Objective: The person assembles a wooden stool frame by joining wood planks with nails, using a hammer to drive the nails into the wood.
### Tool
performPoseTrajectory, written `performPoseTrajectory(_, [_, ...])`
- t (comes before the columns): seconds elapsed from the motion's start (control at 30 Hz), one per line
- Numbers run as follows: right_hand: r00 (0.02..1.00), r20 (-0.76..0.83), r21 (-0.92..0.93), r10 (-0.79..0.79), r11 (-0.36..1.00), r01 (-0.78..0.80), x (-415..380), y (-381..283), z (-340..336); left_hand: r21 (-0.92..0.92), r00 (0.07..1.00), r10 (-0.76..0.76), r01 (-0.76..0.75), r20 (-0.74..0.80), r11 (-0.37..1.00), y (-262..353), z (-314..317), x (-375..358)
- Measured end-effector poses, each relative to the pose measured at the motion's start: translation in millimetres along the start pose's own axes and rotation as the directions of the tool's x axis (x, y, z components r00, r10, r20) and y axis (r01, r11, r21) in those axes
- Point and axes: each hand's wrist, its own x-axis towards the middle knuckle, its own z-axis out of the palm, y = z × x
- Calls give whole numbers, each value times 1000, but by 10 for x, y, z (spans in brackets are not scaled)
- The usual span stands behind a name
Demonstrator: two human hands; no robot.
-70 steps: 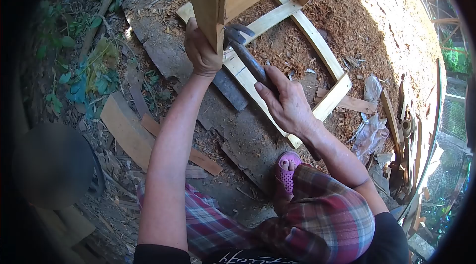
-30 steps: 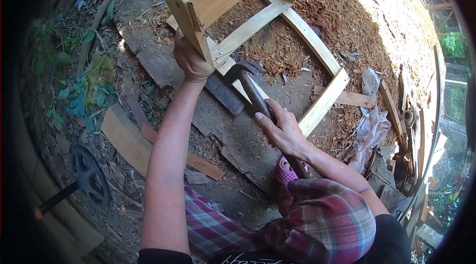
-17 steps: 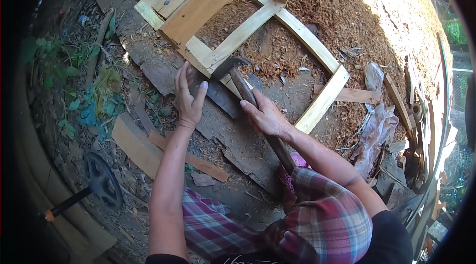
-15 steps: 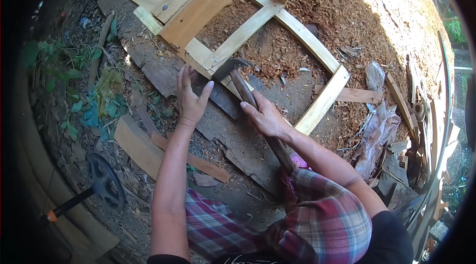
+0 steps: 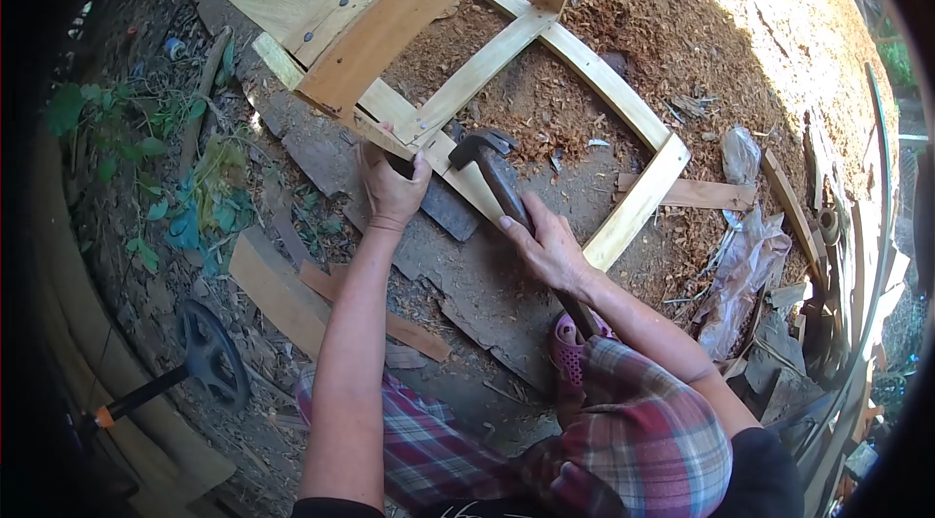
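Observation:
A wooden frame (image 5: 497,60) of pale slats and a wide curved board (image 5: 390,29) fills the upper middle. My left hand (image 5: 394,189) grips the frame's near edge at a slat joint, thumb on the near side and the other fingers partly hidden by the wood. In my right hand (image 5: 553,247) is a claw hammer (image 5: 499,177), fingers wrapped round its handle. Its dark head is over the near slat, just right of my left thumb. A dark flat block (image 5: 446,210) lies under that slat.
Thin wood offcuts (image 5: 278,289) lie at the lower left, near a black wheel-shaped object (image 5: 209,352). Crumpled clear plastic (image 5: 745,275) and scrap wood (image 5: 794,211) are on the right. Sawdust (image 5: 662,41) covers the ground behind. A pink shoe (image 5: 568,352) shows below the hammer.
My left hand has moved right and closed round the frame edge. The hammer has shifted right, away from my left hand. The frame's near left corner has moved slightly.

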Motion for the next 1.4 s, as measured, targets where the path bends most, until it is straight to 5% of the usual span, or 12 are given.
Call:
performPoseTrajectory(0.13, [1000, -24, -18, 17, 1000, -18, 18, -30, -100, -25, 996, 7, -4, 94, 1000, -88, -91, 39])
performPoseTrajectory(0.2, [1000, -30, -43, -6, 999, 4, 65, -47, -114, -236, 979, -86, 128, 183, 963, -105, -149, 107])
performPoseTrajectory(0.3, [999, -45, -80, -12, 997, 8, 145, -59, -87, -321, 972, -120, 182, 203, 930, -68, -145, 169])
performPoseTrajectory(0.6, [999, -16, -68, 48, 996, -49, 83, -151, -145, -63, 987, -23, 33, 156, 997, 101, -86, 133])
performPoseTrajectory(0.93, [969, -48, -167, -243, 958, 233, 125, -443, -115, -187, 995, -7, 26, 103, 982, 59, -32, 63])
performPoseTrajectory(1.0, [949, -41, -174, -313, 937, 302, 159, -526, -117, -272, 982, -141, 172, 129, 947, 58, -7, 48])
performPoseTrajectory(1.33, [961, -116, -224, -252, 949, 222, 220, -654, -73, -269, 982, -118, 155, 150, 951, 80, -68, 68])
performPoseTrajectory(1.4, [993, -54, 66, -109, 991, 112, 481, -459, -198, -233, 988, -100, 126, 118, 964, 74, -56, 67])
